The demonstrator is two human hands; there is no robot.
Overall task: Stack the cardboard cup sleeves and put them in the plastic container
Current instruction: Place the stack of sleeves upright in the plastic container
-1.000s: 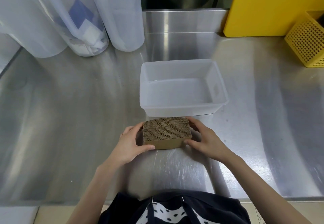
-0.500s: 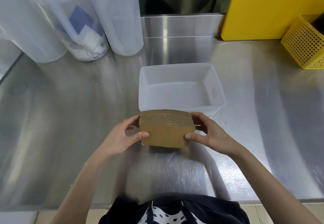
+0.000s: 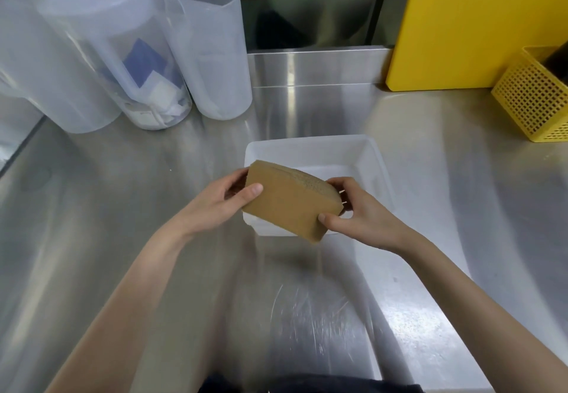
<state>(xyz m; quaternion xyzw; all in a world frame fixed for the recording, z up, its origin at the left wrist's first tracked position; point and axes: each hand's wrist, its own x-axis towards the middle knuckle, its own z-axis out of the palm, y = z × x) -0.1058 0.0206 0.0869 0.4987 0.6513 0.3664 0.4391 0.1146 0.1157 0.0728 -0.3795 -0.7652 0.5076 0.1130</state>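
Note:
A thick stack of brown cardboard cup sleeves [image 3: 289,203] is held in the air, tilted down to the right, over the near rim of the white plastic container [image 3: 378,159]. My left hand [image 3: 224,200] grips its left end, thumb on the flat front face. My right hand [image 3: 356,211] grips the right end, thumb under the lower corner. The stack hides the container's near wall and part of its floor. What shows of the container's inside holds nothing.
Three translucent plastic pitchers [image 3: 212,54] stand at the back left, one with blue and white paper inside. A yellow board [image 3: 479,20] leans at the back right beside a yellow perforated basket [image 3: 534,100]. The steel counter [image 3: 107,208] spreads around.
Both hands lifted the stack off the counter and carried it forward, over the container's near edge. The stack tipped so its flat face shows and its right end dips.

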